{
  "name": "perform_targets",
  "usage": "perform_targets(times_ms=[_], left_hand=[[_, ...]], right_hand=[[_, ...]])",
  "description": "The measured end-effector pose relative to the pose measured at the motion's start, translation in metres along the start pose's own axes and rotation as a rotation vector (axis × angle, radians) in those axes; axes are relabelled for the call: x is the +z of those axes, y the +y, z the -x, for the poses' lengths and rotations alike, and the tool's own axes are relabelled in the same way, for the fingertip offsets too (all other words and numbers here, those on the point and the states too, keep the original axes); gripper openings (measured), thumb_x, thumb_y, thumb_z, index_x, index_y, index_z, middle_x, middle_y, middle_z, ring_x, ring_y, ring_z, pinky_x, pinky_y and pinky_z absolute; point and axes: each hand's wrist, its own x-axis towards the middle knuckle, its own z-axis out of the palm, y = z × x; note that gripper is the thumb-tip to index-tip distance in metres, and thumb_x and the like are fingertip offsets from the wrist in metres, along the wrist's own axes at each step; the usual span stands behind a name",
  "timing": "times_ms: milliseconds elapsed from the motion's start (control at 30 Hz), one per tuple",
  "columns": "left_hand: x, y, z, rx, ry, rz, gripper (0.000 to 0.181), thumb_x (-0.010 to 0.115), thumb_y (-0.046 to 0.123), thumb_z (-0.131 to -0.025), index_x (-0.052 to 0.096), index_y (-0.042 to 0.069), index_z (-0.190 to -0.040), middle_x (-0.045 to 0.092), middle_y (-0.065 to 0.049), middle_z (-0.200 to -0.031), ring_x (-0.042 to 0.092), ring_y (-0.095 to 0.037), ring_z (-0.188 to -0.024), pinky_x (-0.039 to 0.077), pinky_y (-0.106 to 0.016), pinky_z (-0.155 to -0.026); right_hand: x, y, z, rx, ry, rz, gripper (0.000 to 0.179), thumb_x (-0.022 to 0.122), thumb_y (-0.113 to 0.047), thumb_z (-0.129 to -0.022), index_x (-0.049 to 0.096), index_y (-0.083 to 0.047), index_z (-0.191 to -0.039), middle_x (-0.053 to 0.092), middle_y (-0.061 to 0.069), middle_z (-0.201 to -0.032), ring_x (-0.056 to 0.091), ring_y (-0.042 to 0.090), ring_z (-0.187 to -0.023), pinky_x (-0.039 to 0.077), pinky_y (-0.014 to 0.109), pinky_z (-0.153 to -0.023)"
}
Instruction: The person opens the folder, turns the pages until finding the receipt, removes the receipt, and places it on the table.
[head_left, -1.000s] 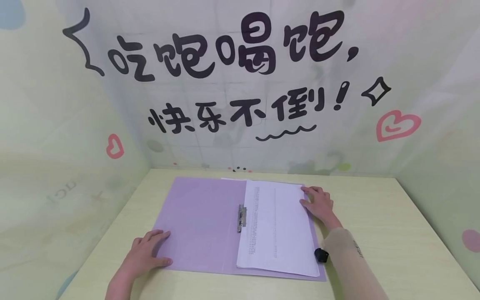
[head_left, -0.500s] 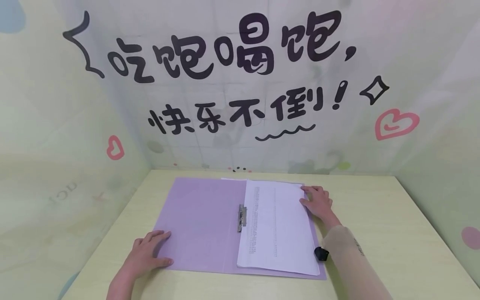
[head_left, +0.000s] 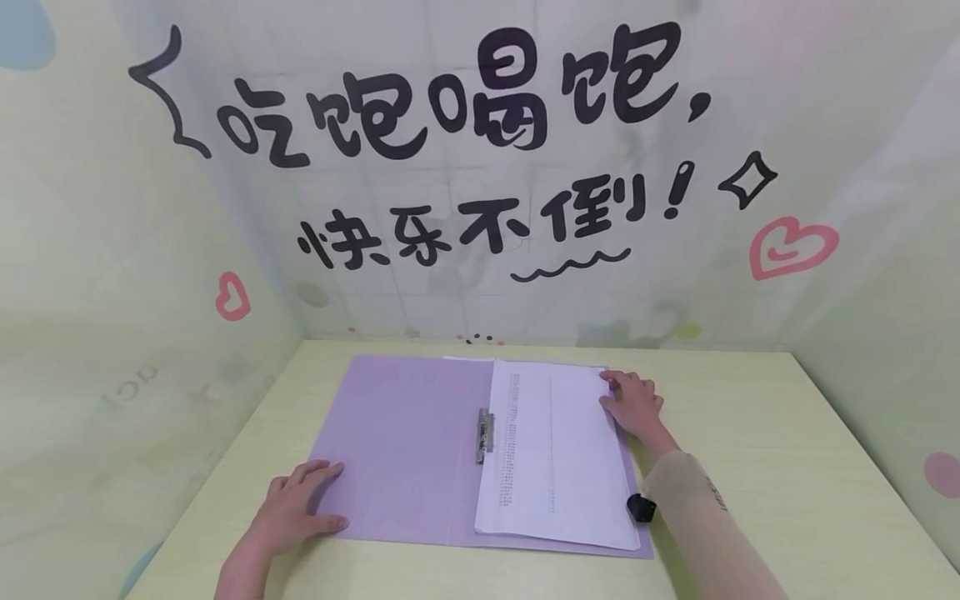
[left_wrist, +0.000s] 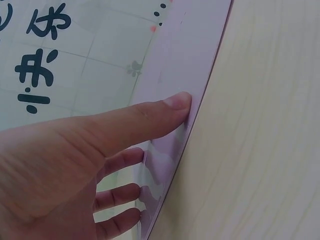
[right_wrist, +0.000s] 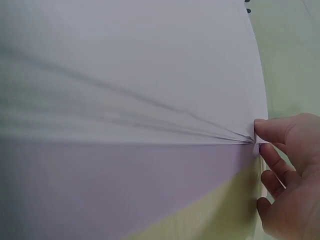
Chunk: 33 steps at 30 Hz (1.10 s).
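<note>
We see a purple folder (head_left: 397, 450), which lies opened flat on the counter (head_left: 757, 442), its left cover plain inside. On its right half we find a stack of white sheets (head_left: 577, 450), and some purple shows along their right and near edges. The top sheet carries columns of print, too small for us to read. At their left edge sits a grey metal clip (head_left: 484, 435). The layers meet closely at the far right corner.

Right hand (head_left: 637, 407) shifted slightly, inward on papers (head_left: 573, 458)
</note>
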Motion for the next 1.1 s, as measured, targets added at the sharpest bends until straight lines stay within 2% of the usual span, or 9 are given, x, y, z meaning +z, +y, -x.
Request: perform_targets(times_ms=[167, 300, 433, 567, 633, 767, 833, 967, 1100], left_hand=[[0.001, -0.001, 0.000, -0.001, -0.003, -0.002, 0.083, 0.085, 0.041, -0.070, 0.054, 0.006, -0.139, 0.047, -0.023, -0.142, 0.044, -0.052, -0.114, 0.049, -0.061, -0.085], [0.001, -0.002, -0.001, 0.002, -0.007, -0.010, 0.083, 0.085, 0.042, -0.070, 0.054, 0.006, -0.139, 0.047, -0.024, -0.142, 0.044, -0.051, -0.114, 0.049, -0.061, -0.085], [0.001, -0.003, -0.001, 0.008, 0.001, -0.016, 0.083, 0.085, 0.042, -0.070, 0.054, 0.006, -0.139, 0.047, -0.024, -0.142, 0.044, -0.051, -0.114, 0.048, -0.062, -0.086], [0.002, -0.004, -0.002, 0.008, -0.001, -0.020, 0.083, 0.085, 0.043, -0.070, 0.054, 0.006, -0.139, 0.047, -0.024, -0.142, 0.044, -0.051, -0.114, 0.048, -0.061, -0.087], [0.003, -0.005, -0.002, 0.003, -0.007, -0.021, 0.084, 0.085, 0.043, -0.070, 0.054, 0.007, -0.139, 0.047, -0.024, -0.143, 0.044, -0.051, -0.114, 0.048, -0.061, -0.087], [0.002, -0.004, 0.000, -0.001, -0.010, -0.017, 0.084, 0.085, 0.042, -0.071, 0.054, 0.006, -0.139, 0.046, -0.024, -0.143, 0.043, -0.051, -0.115, 0.048, -0.062, -0.087], [0.002, -0.004, 0.000, 0.001, -0.007, -0.017, 0.083, 0.085, 0.042, -0.070, 0.054, 0.006, -0.139, 0.047, -0.024, -0.143, 0.044, -0.051, -0.114, 0.048, -0.062, -0.087], [0.002, -0.003, 0.000, 0.001, -0.009, -0.015, 0.084, 0.085, 0.042, -0.071, 0.054, 0.006, -0.139, 0.046, -0.024, -0.143, 0.044, -0.051, -0.114, 0.048, -0.061, -0.087], [0.001, -0.002, -0.001, -0.003, -0.019, -0.015, 0.084, 0.084, 0.042, -0.071, 0.053, 0.006, -0.140, 0.046, -0.023, -0.143, 0.044, -0.050, -0.114, 0.048, -0.060, -0.087]], right_hand=[[-0.001, 0.000, -0.001, -0.018, 0.036, -0.056, 0.049, 0.063, -0.013, -0.091, 0.052, -0.008, -0.138, 0.056, 0.020, -0.122, 0.037, 0.045, -0.120, 0.027, 0.062, -0.098], [-0.003, 0.000, -0.003, -0.079, 0.050, -0.159, 0.048, 0.063, -0.005, -0.089, 0.053, -0.003, -0.136, 0.054, 0.022, -0.116, 0.046, 0.040, -0.113, 0.037, 0.056, -0.099], [-0.008, 0.000, -0.007, -0.107, 0.013, -0.271, 0.045, 0.060, -0.001, -0.091, 0.053, -0.003, -0.136, 0.051, 0.022, -0.120, 0.056, 0.037, -0.111, 0.052, 0.045, -0.094], [-0.018, 0.000, -0.009, -0.128, -0.015, -0.320, 0.042, 0.060, -0.002, -0.093, 0.056, -0.004, -0.135, 0.055, 0.024, -0.129, 0.061, 0.039, -0.113, 0.057, 0.036, -0.088], [-0.026, -0.003, -0.008, -0.155, -0.025, -0.332, 0.041, 0.060, -0.001, -0.093, 0.057, -0.002, -0.133, 0.058, 0.025, -0.131, 0.061, 0.039, -0.114, 0.057, 0.035, -0.089], [-0.040, -0.014, -0.007, -0.217, -0.052, -0.305, 0.038, 0.061, 0.000, -0.093, 0.059, 0.003, -0.131, 0.061, 0.028, -0.130, 0.063, 0.041, -0.113, 0.057, 0.044, -0.093], [-0.047, -0.018, -0.010, -0.235, -0.082, -0.283, 0.038, 0.062, 0.000, -0.093, 0.059, 0.003, -0.130, 0.061, 0.028, -0.131, 0.063, 0.041, -0.112, 0.058, 0.041, -0.091], [-0.061, -0.022, -0.017, -0.265, -0.156, -0.251, 0.037, 0.064, -0.006, -0.093, 0.061, 0.000, -0.130, 0.061, 0.025, -0.132, 0.064, 0.037, -0.110, 0.058, 0.029, -0.081], [-0.077, -0.034, -0.022, -0.320, -0.196, -0.176, 0.035, 0.062, -0.013, -0.096, 0.062, -0.002, -0.129, 0.064, 0.022, -0.130, 0.063, 0.035, -0.109, 0.055, 0.034, -0.084]])
